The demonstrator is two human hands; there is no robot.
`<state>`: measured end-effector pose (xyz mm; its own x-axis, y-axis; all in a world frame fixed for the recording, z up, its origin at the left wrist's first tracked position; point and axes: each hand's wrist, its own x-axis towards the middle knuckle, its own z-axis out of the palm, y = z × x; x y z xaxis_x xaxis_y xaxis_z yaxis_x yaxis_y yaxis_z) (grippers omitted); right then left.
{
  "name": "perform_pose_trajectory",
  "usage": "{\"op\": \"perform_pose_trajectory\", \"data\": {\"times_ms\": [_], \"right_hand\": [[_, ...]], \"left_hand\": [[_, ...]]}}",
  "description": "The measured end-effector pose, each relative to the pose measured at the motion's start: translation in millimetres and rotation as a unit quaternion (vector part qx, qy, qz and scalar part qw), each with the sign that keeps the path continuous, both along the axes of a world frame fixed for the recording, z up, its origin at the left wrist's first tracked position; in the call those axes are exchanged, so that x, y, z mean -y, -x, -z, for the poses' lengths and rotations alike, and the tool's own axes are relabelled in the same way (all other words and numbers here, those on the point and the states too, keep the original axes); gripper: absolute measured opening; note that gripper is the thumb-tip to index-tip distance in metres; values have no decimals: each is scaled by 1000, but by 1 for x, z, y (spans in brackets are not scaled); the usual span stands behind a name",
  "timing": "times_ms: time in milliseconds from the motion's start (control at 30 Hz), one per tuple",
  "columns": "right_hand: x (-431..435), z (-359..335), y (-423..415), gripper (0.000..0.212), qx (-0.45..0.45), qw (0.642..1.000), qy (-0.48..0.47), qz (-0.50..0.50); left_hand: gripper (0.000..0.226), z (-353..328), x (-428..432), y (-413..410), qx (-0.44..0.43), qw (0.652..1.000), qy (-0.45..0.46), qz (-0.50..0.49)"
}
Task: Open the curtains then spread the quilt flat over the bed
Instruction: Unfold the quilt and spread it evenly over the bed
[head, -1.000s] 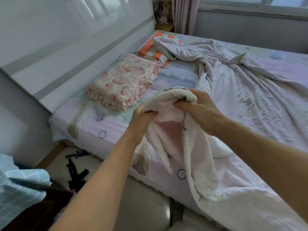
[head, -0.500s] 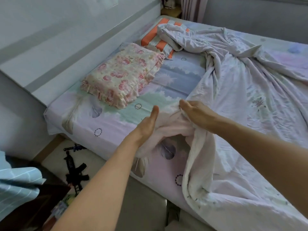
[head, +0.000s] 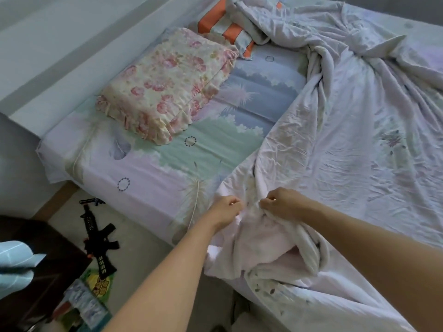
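A pale, crumpled quilt [head: 347,130] covers the right side of the bed [head: 148,178] and bunches up toward the headboard. Its near corner hangs over the bed's front edge in folds. My left hand [head: 226,209] grips that corner's edge with curled fingers. Close beside it, my right hand [head: 280,204] pinches the same edge. Both hands sit at the mattress's front edge. The curtains are out of view.
A floral pillow [head: 167,85] lies at the head of the bed, an orange-striped pillow [head: 227,27] behind it, partly under the quilt. A black toy gun [head: 98,238] and packets [head: 96,288] lie on the floor at left beside dark furniture [head: 40,267].
The quilt corner went from lifted in both hands down onto the bed's near edge. My hands have drawn back toward the mattress edge and now grip the corner there.
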<state>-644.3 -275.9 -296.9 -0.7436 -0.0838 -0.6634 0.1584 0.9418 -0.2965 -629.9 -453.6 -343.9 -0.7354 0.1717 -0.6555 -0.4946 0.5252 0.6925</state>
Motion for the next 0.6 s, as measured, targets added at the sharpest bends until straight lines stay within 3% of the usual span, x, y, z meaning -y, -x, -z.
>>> {"op": "perform_pose_trajectory", "data": {"times_ms": [300, 600], "right_hand": [[19, 70, 70, 28, -103, 991, 19, -78], [52, 152, 121, 39, -179, 962, -35, -201]], "left_hand": [[46, 83, 34, 35, -5, 982, 135, -134], [37, 160, 37, 29, 32, 972, 159, -168]]}}
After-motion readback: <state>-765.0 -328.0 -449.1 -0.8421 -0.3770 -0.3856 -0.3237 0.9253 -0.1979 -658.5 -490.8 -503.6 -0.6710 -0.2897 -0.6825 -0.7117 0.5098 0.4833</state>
